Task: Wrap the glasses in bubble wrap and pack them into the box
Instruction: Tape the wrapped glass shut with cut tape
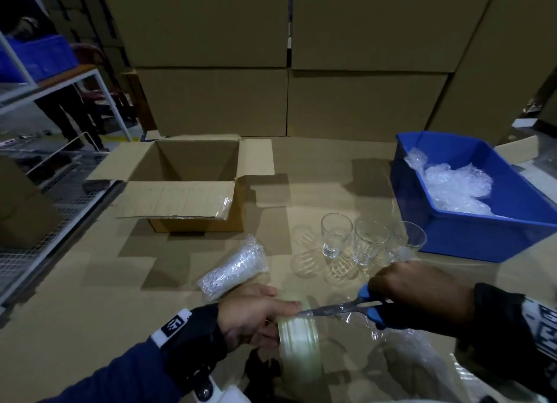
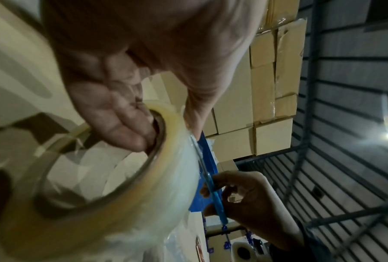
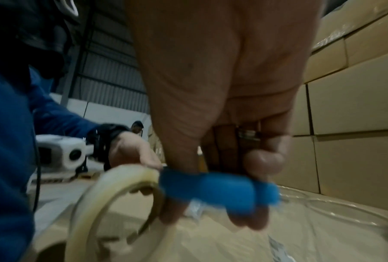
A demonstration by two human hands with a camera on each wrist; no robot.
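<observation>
My left hand [image 1: 256,318] grips a roll of clear tape [image 1: 298,342] near the table's front edge, fingers inside its core [image 2: 130,127]. My right hand [image 1: 419,291] holds blue-handled scissors [image 1: 355,307], their blades at the top of the roll against a stretched strip of tape. The blue handles [image 3: 217,187] sit around my fingers. Three bare glasses [image 1: 336,235] stand in a row behind my hands. One glass wrapped in bubble wrap [image 1: 235,265] lies on its side to their left. The open cardboard box [image 1: 193,173] stands at the back left. A clear sheet [image 1: 404,357] lies under my right hand.
A blue bin [image 1: 482,221] holding bubble wrap [image 1: 455,188] sits at the right. Stacked cartons [image 1: 286,71] wall the back. A wire rack [image 1: 45,221] and shelving stand at the left, with another person [image 1: 66,113] behind them.
</observation>
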